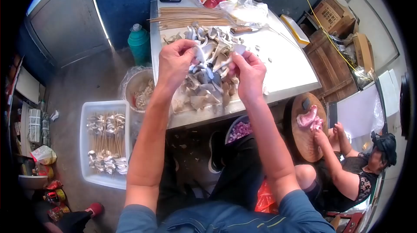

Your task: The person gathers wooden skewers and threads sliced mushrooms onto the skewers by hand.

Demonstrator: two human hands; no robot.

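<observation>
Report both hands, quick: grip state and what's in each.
Left hand: closed, thumb and fingers pinching a pale, curled mushroom piece.
Right hand: closed, thumb and fingers pinching a small, whitish mushroom piece.

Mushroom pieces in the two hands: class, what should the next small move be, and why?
Probably lower the pale pieces onto the mushroom pile: the left hand and right hand each pinch one, leaving neither grip free, and other pieces lie beneath.
</observation>
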